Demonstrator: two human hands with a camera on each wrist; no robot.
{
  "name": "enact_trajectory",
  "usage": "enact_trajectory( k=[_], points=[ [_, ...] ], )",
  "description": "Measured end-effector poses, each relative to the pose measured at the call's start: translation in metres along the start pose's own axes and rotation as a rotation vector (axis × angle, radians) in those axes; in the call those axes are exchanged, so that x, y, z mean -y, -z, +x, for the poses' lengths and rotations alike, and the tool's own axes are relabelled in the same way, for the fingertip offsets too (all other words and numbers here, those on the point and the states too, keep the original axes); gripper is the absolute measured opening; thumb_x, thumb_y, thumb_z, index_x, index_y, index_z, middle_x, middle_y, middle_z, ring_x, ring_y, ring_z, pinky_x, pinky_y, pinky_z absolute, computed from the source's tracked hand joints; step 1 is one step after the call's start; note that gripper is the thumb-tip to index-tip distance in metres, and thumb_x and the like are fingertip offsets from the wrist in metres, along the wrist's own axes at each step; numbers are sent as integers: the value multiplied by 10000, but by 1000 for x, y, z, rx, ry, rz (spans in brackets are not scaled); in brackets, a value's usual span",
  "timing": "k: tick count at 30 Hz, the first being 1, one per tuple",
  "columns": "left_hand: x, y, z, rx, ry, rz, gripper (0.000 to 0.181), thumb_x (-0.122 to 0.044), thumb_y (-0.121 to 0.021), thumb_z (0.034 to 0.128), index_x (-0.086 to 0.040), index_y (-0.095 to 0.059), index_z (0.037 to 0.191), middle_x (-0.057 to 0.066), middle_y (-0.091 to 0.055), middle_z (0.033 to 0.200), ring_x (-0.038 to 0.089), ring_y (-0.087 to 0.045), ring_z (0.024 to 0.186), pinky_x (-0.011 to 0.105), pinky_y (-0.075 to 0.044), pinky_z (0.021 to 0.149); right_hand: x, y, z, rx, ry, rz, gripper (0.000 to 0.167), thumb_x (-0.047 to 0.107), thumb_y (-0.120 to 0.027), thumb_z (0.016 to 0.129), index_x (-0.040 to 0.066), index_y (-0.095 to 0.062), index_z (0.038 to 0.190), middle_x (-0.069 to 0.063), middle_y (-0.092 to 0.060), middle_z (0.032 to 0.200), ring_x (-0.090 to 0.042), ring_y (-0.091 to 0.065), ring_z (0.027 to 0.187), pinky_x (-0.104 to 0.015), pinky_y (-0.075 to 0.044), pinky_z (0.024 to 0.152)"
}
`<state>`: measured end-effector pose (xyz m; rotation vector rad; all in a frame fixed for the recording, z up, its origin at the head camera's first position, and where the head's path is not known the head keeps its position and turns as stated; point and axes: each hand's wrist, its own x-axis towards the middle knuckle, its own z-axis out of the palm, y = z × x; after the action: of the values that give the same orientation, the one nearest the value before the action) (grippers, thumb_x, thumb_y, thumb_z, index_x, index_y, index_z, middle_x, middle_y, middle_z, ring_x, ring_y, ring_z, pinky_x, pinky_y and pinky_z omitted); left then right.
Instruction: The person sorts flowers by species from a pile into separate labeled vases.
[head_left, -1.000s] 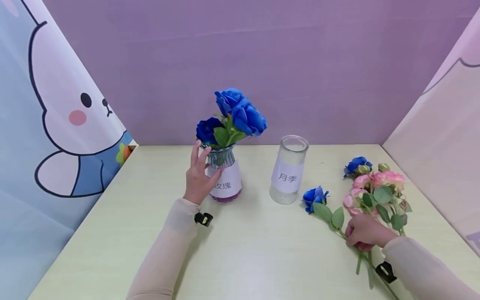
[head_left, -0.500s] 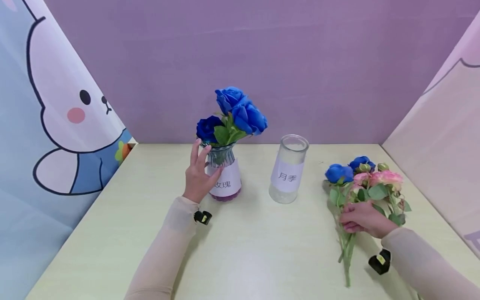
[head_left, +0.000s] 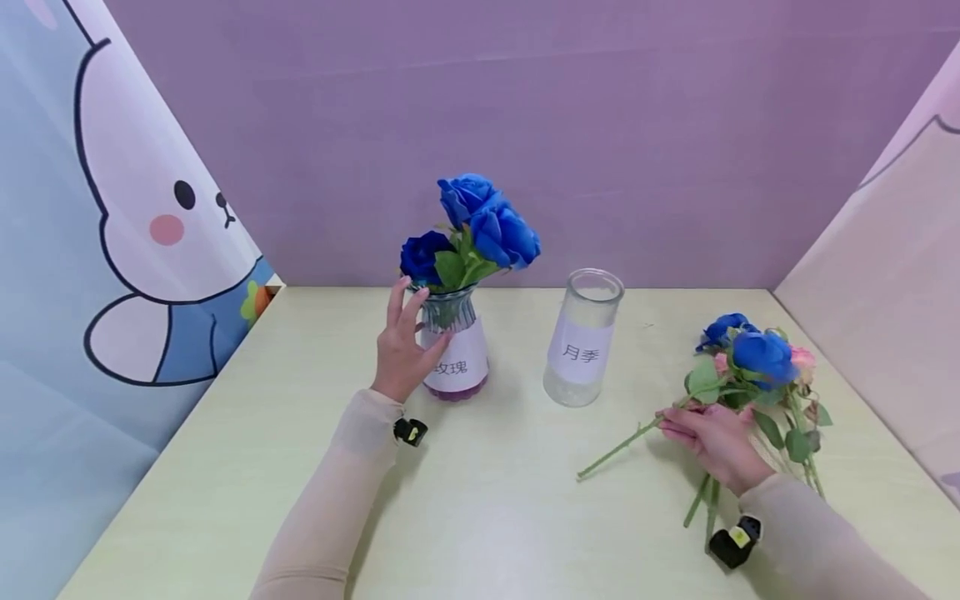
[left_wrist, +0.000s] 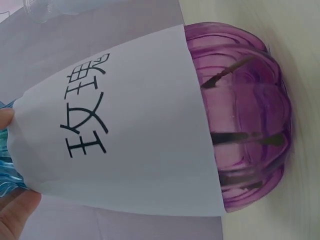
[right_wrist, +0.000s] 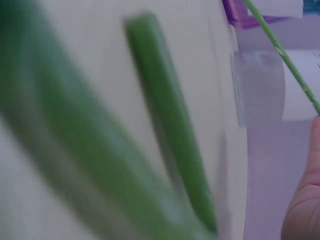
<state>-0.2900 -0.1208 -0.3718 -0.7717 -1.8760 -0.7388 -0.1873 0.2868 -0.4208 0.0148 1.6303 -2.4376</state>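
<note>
Head view, right hand: the right hand point(head_left: 716, 442) pinches a green stem between thumb and fingers, out over the counter's point(head_left: 487, 517) right part; it is the nearer hand to that flower.
Held rose: a blue rose point(head_left: 765, 357), its bloom apparently at the upper end of the pinched stem, towards the far right corner.
Stem's long axis: slanting, the bare end pointing at the near left, just past the fingertips.
Left hand: the left hand point(head_left: 405, 350) grips the neck of the labelled vase point(head_left: 455, 362), thumb on one side and fingers on the other, as the left wrist view also shows.
Vase: upright near the far edge, left of its middle, holding three blue blooms; from the right hand it lies left and farther back.
Clear jar: the glass jar point(head_left: 577, 385) stands between vase and right hand, touching neither.
Right-side bunch: pink flowers point(head_left: 802, 362) and another blue bloom point(head_left: 720, 331) lie by the right edge, partly hidden by the held rose.
Right wrist view: foreground stems blurred; which flowers they belong to, I cannot tell.
</note>
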Motion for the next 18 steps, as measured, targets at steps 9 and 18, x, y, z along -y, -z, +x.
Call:
enact_trajectory(
  k=[9,18],
  points=[
    [-1,-2,4,21,34,-21,742,28,-820,683,-66,-381,1274,240,-365,1373,367,-633,813,408,-596,622,-8,-33,6,-145,43,-115,236,3,-567,941,154,-707,827,41,-720,842,-67,-688,802,-201,-556,774],
    [-1,-2,2,9,50,-17,746,30,-819,680,-71,-384,1278,243,-364,1390,367,-630,819,417,-596,627,-28,-113,22,-425,129,193,233,-114,-533,901,55,-635,776,-16,-698,727,-90,-682,694,-197,-563,747]
  ],
)
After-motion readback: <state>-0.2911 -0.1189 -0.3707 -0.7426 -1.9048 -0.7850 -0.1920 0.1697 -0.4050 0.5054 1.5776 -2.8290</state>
